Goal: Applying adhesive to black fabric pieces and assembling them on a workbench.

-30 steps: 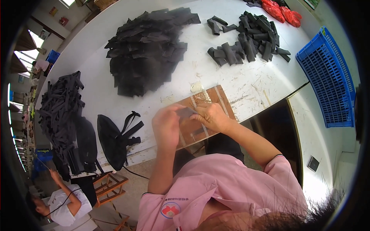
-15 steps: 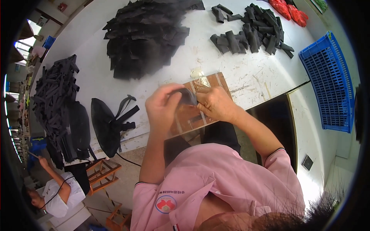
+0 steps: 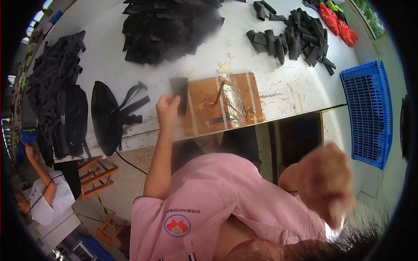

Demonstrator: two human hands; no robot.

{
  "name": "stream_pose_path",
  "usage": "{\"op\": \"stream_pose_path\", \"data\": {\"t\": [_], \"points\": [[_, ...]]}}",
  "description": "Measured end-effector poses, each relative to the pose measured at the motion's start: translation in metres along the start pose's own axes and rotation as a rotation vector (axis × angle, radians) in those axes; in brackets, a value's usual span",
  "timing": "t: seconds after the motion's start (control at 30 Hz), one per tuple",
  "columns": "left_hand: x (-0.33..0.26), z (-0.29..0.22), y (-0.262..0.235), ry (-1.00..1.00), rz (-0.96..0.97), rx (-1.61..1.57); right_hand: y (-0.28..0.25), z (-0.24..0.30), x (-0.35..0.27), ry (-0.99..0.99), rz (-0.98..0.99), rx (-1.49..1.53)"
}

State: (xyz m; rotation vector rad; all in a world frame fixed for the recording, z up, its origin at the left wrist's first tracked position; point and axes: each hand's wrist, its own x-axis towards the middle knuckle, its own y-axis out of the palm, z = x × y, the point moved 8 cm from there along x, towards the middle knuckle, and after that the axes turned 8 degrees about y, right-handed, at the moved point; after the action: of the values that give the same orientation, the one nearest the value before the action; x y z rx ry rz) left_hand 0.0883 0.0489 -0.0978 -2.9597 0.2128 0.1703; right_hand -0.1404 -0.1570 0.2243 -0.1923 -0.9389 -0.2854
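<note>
My left hand [image 3: 169, 109] pinches a dark, flat black fabric piece [image 3: 179, 92] between thumb and fingers, over the left end of a brown wooden board [image 3: 200, 93]. Pale strips cross the board, and a shiny, wet-looking patch [image 3: 234, 90] covers part of it. Thin brown sticks [image 3: 219, 92] stand or lie on that patch. My right hand [image 3: 324, 180] is raised off the table at the lower right, blurred by motion. Its fingers look curled in; whether anything is inside them is hidden.
Black fabric pieces [image 3: 170, 32] pile up at the far side. Rolled black pieces [image 3: 300, 37] lie far right, near red bags [image 3: 337, 24]. Black strips [image 3: 52, 87] and a black pouch-like item [image 3: 106, 117] lie left. A blue crate [image 3: 368, 113] stands right; another person [image 3: 48, 193] works lower left.
My hands have parted: the right has swung from the board toward me and to the right. The left has shifted left with the black piece, uncovering the board's sticks and shiny patch.
</note>
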Motion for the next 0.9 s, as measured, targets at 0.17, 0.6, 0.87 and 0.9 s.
{"op": "stream_pose_path", "data": {"t": [0.17,0.6,0.87,0.9], "points": [[-0.031,-0.027,0.026,-0.426,0.01,-1.063,-0.034,0.066,0.016,-0.297,-0.321,0.174],[-0.059,-0.039,0.041,-0.41,0.064,-1.181,-0.025,0.061,0.01,-0.384,-0.337,0.493],[-0.078,-0.059,0.06,-0.428,0.128,-1.276,-0.004,-0.065,-0.06,0.476,-0.42,-0.082],[-0.082,-0.06,0.065,-0.459,0.142,-1.261,0.011,-0.106,-0.079,0.753,-0.293,0.016]]}}
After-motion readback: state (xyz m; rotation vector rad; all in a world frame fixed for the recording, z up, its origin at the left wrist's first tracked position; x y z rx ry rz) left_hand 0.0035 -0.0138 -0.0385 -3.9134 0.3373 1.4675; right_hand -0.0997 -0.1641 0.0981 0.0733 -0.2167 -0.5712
